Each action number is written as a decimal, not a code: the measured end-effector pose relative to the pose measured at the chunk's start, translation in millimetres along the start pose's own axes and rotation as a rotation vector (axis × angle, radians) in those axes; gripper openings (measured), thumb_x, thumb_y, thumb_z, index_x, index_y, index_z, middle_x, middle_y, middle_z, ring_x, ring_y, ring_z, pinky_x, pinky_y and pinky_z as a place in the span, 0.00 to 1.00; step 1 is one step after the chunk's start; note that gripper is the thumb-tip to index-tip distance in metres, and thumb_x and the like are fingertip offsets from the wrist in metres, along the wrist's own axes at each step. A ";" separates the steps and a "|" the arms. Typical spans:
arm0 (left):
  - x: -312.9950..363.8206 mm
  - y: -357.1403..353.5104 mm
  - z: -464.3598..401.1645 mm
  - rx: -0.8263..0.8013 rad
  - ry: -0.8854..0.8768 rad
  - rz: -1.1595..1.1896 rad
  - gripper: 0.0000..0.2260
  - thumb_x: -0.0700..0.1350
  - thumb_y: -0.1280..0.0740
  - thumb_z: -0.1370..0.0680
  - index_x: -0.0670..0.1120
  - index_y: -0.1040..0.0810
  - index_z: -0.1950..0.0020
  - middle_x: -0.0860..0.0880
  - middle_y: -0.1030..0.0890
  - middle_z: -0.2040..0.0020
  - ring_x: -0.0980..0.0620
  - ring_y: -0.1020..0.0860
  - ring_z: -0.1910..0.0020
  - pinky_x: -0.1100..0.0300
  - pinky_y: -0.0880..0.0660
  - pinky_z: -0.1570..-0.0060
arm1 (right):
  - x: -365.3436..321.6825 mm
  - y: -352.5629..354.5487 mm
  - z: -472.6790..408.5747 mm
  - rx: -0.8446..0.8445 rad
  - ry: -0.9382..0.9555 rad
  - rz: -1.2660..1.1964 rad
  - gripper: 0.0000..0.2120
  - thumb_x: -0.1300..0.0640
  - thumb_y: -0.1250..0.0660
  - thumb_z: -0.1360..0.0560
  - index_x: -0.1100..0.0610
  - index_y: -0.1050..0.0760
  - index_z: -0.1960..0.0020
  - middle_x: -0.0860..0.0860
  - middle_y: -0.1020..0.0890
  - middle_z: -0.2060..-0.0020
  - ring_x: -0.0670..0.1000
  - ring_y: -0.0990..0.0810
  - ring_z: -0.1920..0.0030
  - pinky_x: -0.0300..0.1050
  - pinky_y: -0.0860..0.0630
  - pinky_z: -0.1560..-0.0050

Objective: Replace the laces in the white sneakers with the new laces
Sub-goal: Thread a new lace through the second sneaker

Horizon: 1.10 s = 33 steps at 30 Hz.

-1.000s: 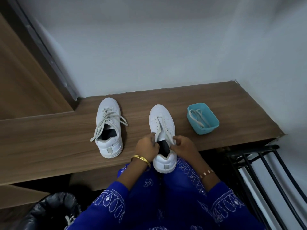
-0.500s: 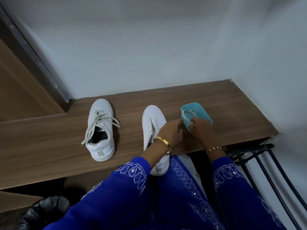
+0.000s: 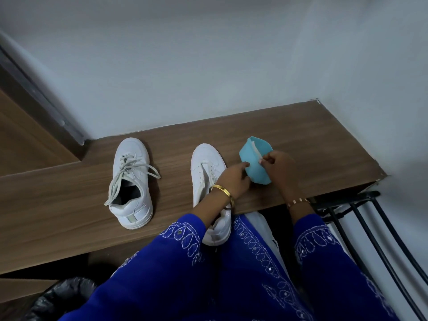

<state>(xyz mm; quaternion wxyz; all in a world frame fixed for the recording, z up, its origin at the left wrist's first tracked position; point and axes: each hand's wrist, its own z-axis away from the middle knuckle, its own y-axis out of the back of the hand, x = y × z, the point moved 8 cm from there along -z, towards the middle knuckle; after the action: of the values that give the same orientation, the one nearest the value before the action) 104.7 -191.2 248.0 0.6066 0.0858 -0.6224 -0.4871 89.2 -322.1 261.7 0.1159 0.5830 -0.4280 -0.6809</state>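
Right hand (image 3: 279, 165) pinching new lace (image 3: 256, 151), left hand (image 3: 236, 179) tilting teal tray (image 3: 256, 169)

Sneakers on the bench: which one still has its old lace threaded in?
The left sneaker, standing apart from the hands, with a greyish lace criss-crossed and trailing loose. The right sneaker, beside the left hand, shows bare eyelets.

A home entryway or shoe-storage corner. A wood-laminate bench (image 3: 301, 140) is running along plain painted walls (image 3: 208, 66), a pair of white sneakers (image 3: 129, 181) is sitting on it, a black metal shoe rack (image 3: 370, 228) is standing beside it, and a black-lined bin (image 3: 62, 297) is showing below.
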 end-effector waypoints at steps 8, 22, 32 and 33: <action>-0.8 -13.2 -3.2 -0.098 0.001 0.009 0.22 0.37 0.40 0.24 0.46 0.33 0.30 0.43 0.26 0.35 0.45 0.28 0.36 0.59 0.33 0.39 | -0.5 -17.2 8.1 -0.099 -0.005 0.048 0.08 0.60 0.33 0.26 0.64 0.21 0.51 0.56 0.18 0.55 0.50 0.23 0.57 0.33 0.35 0.65; 9.7 18.6 -2.1 0.063 -0.035 0.225 0.29 0.40 0.32 0.27 0.43 0.39 0.29 0.42 0.26 0.37 0.44 0.25 0.41 0.60 0.29 0.44 | -110.1 63.6 3.2 -0.063 0.020 -0.741 0.04 0.63 0.33 0.25 0.62 0.22 0.52 0.52 0.19 0.64 0.40 0.20 0.69 0.33 0.26 0.68; 35.9 76.3 17.9 0.206 -0.131 0.539 0.14 0.43 0.43 0.19 0.39 0.22 0.57 0.42 0.19 0.55 0.49 0.21 0.55 0.66 0.28 0.52 | -177.4 80.9 13.4 -0.115 0.115 -0.903 0.03 0.63 0.34 0.25 0.59 0.22 0.56 0.51 0.18 0.66 0.47 0.19 0.64 0.39 0.22 0.62; 35.1 77.4 21.6 0.180 -0.123 0.651 0.15 0.42 0.45 0.18 0.40 0.23 0.60 0.43 0.20 0.59 0.52 0.20 0.59 0.65 0.26 0.51 | -175.4 79.5 12.4 -0.109 0.098 -0.899 0.03 0.63 0.34 0.25 0.58 0.22 0.57 0.51 0.19 0.67 0.47 0.19 0.65 0.39 0.22 0.62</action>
<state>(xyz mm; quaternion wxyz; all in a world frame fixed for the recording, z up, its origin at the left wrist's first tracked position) 115.3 -165.3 331.1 0.6816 -0.0936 -0.6930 -0.2154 102.5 -249.7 440.1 -0.1404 0.7354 -0.0899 -0.6568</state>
